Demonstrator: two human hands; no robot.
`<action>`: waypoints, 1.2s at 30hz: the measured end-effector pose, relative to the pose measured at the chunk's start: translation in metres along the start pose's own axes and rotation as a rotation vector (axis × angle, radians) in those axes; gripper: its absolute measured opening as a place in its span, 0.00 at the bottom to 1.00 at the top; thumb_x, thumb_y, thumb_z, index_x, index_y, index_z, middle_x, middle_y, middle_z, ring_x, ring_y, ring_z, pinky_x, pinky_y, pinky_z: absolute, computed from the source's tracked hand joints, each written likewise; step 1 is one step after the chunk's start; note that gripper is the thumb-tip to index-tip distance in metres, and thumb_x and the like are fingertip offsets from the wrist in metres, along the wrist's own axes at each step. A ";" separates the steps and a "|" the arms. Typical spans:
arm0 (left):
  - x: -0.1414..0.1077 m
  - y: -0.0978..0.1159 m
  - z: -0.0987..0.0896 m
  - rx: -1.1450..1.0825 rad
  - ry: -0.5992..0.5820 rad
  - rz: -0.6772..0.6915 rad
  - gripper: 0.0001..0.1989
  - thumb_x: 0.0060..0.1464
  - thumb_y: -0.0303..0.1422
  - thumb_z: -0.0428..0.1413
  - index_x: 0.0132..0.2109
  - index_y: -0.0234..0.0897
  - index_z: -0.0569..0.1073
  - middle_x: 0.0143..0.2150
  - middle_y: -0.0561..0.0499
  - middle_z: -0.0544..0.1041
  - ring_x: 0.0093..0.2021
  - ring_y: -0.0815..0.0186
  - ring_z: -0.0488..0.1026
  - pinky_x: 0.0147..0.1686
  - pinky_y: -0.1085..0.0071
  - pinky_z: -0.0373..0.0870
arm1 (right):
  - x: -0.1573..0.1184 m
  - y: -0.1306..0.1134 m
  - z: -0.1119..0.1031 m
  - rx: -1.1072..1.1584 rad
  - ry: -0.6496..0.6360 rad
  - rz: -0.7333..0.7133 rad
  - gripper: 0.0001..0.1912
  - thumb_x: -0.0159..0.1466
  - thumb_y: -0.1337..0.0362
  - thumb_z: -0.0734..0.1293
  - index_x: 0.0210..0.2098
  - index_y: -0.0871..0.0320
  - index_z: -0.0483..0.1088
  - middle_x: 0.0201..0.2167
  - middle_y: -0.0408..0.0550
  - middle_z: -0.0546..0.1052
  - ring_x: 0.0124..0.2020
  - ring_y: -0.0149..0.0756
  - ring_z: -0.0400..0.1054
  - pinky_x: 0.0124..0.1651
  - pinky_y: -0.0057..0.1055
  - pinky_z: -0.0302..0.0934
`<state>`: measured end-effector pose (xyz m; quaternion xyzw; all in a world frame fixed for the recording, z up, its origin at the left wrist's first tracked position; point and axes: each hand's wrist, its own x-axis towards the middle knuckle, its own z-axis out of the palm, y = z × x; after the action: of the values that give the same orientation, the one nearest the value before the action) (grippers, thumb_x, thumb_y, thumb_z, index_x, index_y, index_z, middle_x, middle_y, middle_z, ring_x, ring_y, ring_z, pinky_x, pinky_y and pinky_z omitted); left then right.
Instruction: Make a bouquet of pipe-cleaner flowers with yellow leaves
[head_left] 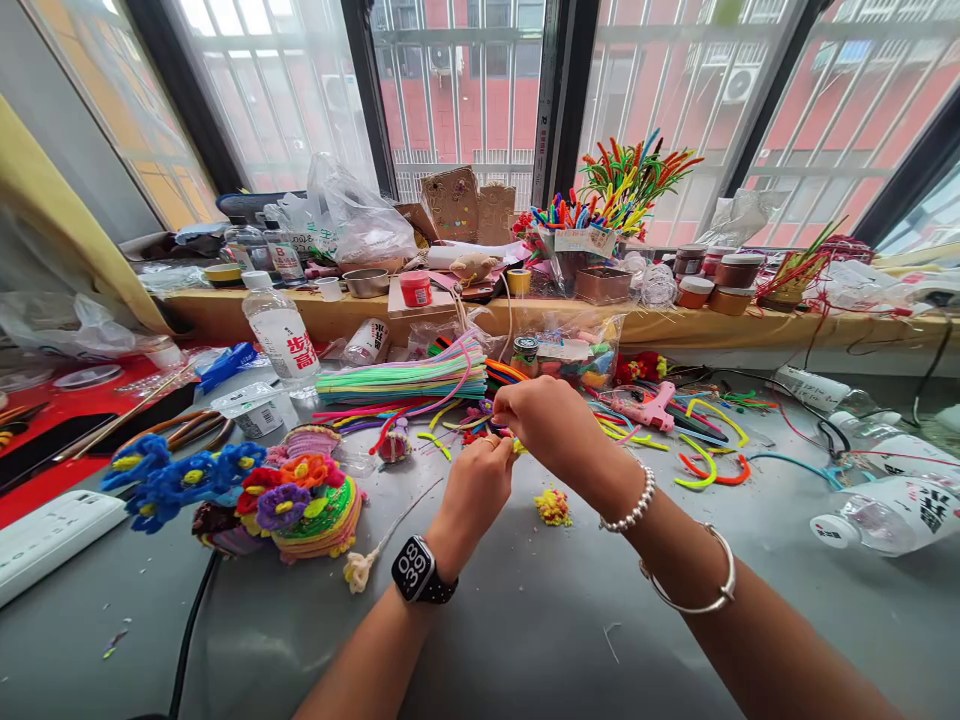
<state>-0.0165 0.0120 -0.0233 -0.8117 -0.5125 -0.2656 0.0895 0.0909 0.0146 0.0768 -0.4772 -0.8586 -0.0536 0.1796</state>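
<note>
Over the middle of the grey table, my left hand (pixel 474 490) and my right hand (pixel 551 425) meet, fingertips closed in a pinch. Between them shows a small fuzzy pipe cleaner piece (pixel 517 446), yellow at its visible end; my fingers cover most of it. To the right of my left hand lies a small yellow and red fuzzy clump (pixel 553 507). A cream pipe cleaner flower (pixel 358 571) with a long stem rests left of my left wrist. Farther left are blue pipe cleaner flowers (pixel 191 476) and a multicoloured fuzzy bunch (pixel 319 515).
Behind my hands lies a bundle of pastel pipe cleaners (pixel 405 380). A pink glue gun (pixel 651 408) is at the right rear. Plastic bottles (pixel 892 515) lie at the right, and another bottle (pixel 277 330) stands back left. A white power strip (pixel 56 540) sits at the left.
</note>
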 end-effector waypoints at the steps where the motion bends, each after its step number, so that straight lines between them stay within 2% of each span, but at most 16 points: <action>1: 0.000 0.000 -0.001 0.000 0.010 -0.013 0.11 0.53 0.25 0.44 0.28 0.34 0.69 0.25 0.47 0.71 0.26 0.65 0.68 0.25 0.71 0.62 | -0.004 -0.003 0.000 0.011 0.014 -0.002 0.08 0.58 0.72 0.61 0.31 0.61 0.71 0.25 0.49 0.76 0.28 0.37 0.69 0.27 0.27 0.55; 4: 0.001 0.001 -0.005 -0.023 0.043 -0.035 0.12 0.52 0.24 0.44 0.27 0.33 0.70 0.22 0.48 0.70 0.24 0.65 0.67 0.24 0.71 0.61 | -0.016 -0.009 0.002 0.048 0.074 0.001 0.12 0.58 0.75 0.58 0.41 0.63 0.65 0.27 0.50 0.75 0.28 0.36 0.68 0.26 0.26 0.55; 6: 0.001 0.001 -0.007 -0.054 0.051 -0.051 0.12 0.52 0.24 0.43 0.28 0.33 0.70 0.23 0.47 0.70 0.25 0.65 0.67 0.24 0.71 0.62 | -0.026 -0.011 0.006 0.084 0.112 0.004 0.15 0.58 0.76 0.57 0.44 0.63 0.62 0.27 0.50 0.74 0.28 0.35 0.67 0.26 0.26 0.56; 13: 0.002 0.001 -0.012 -0.187 0.030 -0.165 0.11 0.50 0.24 0.45 0.32 0.35 0.72 0.29 0.48 0.74 0.31 0.64 0.69 0.29 0.71 0.63 | -0.061 -0.013 0.029 0.346 0.303 0.111 0.09 0.59 0.70 0.59 0.40 0.60 0.61 0.24 0.46 0.73 0.26 0.35 0.67 0.29 0.28 0.59; 19: 0.004 0.001 -0.014 -0.382 0.007 -0.236 0.12 0.52 0.28 0.45 0.29 0.35 0.72 0.27 0.49 0.74 0.30 0.67 0.69 0.30 0.73 0.61 | -0.079 -0.005 0.041 0.588 0.417 0.224 0.06 0.59 0.67 0.59 0.38 0.56 0.60 0.25 0.43 0.74 0.27 0.33 0.70 0.32 0.27 0.61; 26: 0.004 0.001 -0.016 -0.616 0.000 -0.347 0.12 0.51 0.32 0.46 0.28 0.35 0.73 0.25 0.51 0.74 0.26 0.69 0.69 0.28 0.75 0.62 | -0.085 -0.005 0.044 0.703 0.428 0.278 0.05 0.59 0.66 0.60 0.36 0.55 0.62 0.28 0.45 0.75 0.29 0.33 0.71 0.33 0.29 0.64; 33: 0.008 0.003 -0.021 -1.062 -0.045 -0.495 0.12 0.47 0.37 0.52 0.27 0.32 0.74 0.23 0.52 0.73 0.25 0.69 0.70 0.27 0.76 0.64 | -0.087 0.005 0.044 0.866 0.460 0.441 0.07 0.57 0.61 0.63 0.34 0.57 0.66 0.29 0.46 0.76 0.31 0.34 0.71 0.34 0.29 0.67; 36: 0.008 0.003 -0.020 -1.195 -0.054 -0.522 0.12 0.45 0.37 0.54 0.26 0.31 0.73 0.23 0.52 0.72 0.25 0.70 0.68 0.28 0.75 0.65 | -0.086 0.014 0.044 0.892 0.421 0.480 0.09 0.57 0.60 0.63 0.35 0.57 0.69 0.31 0.47 0.76 0.31 0.35 0.71 0.33 0.29 0.67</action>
<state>-0.0179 0.0084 -0.0018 -0.5768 -0.4589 -0.4974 -0.4575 0.1326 -0.0357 0.0037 -0.5162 -0.6108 0.2637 0.5394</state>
